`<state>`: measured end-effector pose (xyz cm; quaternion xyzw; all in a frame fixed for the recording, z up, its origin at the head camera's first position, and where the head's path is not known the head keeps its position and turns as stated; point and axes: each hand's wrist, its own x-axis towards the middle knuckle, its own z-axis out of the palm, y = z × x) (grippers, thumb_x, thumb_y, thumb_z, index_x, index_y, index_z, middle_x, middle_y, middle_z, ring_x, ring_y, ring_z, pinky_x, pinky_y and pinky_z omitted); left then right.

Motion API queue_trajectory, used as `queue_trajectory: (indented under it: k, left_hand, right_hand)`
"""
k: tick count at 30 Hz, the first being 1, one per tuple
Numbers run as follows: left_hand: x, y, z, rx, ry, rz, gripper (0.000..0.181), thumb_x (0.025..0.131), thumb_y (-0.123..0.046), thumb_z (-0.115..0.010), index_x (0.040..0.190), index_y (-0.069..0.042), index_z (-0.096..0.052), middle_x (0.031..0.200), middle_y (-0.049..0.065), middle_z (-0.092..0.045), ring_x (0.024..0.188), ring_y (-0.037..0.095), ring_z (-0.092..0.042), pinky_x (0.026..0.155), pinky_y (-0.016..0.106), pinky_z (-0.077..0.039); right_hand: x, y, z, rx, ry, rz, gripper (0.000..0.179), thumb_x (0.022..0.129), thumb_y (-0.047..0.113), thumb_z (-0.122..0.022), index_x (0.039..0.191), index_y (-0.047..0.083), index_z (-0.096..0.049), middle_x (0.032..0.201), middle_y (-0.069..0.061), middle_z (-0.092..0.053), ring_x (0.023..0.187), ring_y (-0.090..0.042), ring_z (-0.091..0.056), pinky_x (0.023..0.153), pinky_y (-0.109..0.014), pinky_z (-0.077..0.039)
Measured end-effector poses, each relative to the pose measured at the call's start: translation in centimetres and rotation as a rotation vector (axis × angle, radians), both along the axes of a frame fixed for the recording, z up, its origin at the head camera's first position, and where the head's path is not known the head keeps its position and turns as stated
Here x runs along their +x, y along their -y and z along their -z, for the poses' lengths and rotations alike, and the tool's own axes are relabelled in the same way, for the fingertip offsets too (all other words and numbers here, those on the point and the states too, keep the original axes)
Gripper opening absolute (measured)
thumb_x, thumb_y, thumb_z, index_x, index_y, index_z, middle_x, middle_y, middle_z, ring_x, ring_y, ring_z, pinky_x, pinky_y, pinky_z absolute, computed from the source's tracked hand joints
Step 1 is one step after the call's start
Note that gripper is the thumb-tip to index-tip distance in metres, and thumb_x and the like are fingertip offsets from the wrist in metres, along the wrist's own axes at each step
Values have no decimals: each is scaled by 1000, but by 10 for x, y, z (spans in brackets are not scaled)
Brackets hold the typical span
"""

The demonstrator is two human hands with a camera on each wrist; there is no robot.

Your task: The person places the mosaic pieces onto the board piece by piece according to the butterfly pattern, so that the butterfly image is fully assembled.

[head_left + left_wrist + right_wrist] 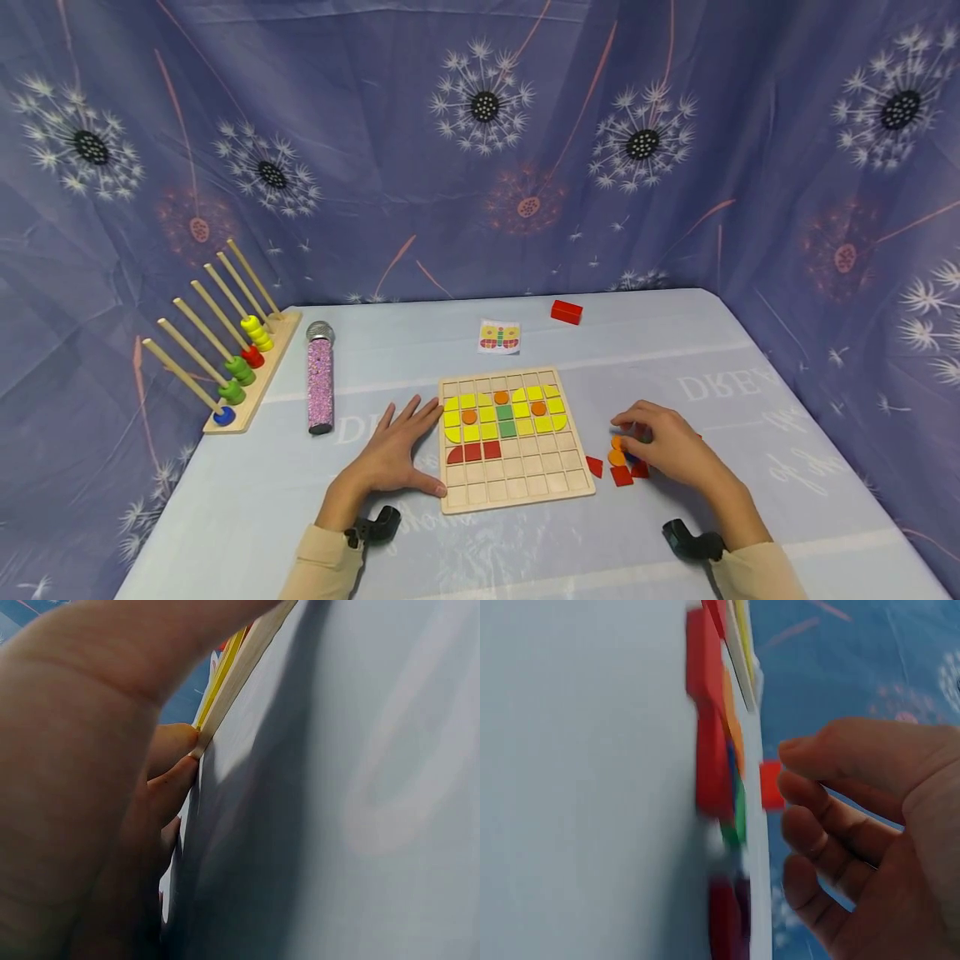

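Note:
A wooden grid board (525,467) lies mid-table with yellow, green, orange and red flat pieces set in its cells. Three red pieces (472,452) stand in a row below the yellow ones. My left hand (393,450) rests beside the board with fingers spread, its thumb and fingertips touching the left edge (247,667). Over a loose pile of pieces right of the board hovers my right hand (667,442), fingers loosely curled; in the right wrist view, nothing shows between thumb and fingertips. Orange discs (617,457), red squares (622,476) and green pieces (739,817) lie under it.
Behind the board are a small butterfly pattern card (499,337) and a red block (566,312). A glittery pink microphone (320,379) lies to the left, next to a wooden peg stand (258,387) with coloured beads. A dandelion-patterned curtain (375,167) hangs behind the table.

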<state>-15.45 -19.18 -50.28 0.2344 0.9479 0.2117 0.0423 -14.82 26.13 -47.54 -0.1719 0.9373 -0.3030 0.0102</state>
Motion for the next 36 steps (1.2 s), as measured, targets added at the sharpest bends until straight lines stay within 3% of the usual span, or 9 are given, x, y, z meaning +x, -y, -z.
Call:
queue_trajectory:
  k: [6,12,27,36]
  left_hand:
    - [-1,0,1,-19,-3,-7,130,47,-87,-66,153,-21,-28,158,-7,-21,145,21,-7,115,50,1]
    - [0,0,1,-14,6,1,130,48,-85,-68,153,-22,-26,158,-7,-20,145,20,-6,115,49,3]
    - [0,0,0,-19,17,-11,130,47,-85,-69,153,-21,-28,158,-6,-20,145,20,-6,115,49,3]
    - [-1,0,0,-13,9,-5,131,47,-86,-68,153,-21,-27,158,-6,-21,145,21,-6,115,49,3]
  right_hand:
    - [6,-27,2,-28,23,-5,27,80,7,-75,106,14,-72,92,5,-60,77,-14,-52,65,-24,-49]
    - [7,-34,5,-1,93,-9,31,76,5,-76,105,13,-72,86,4,-56,77,-16,-50,61,-23,-45]
    - [2,-26,10,58,30,15,30,73,7,-75,102,14,-73,86,9,-57,77,-12,-50,65,-24,-47]
    - [-4,-5,0,37,46,-18,31,74,10,-76,104,16,-73,91,7,-58,78,-14,-51,63,-24,-48]
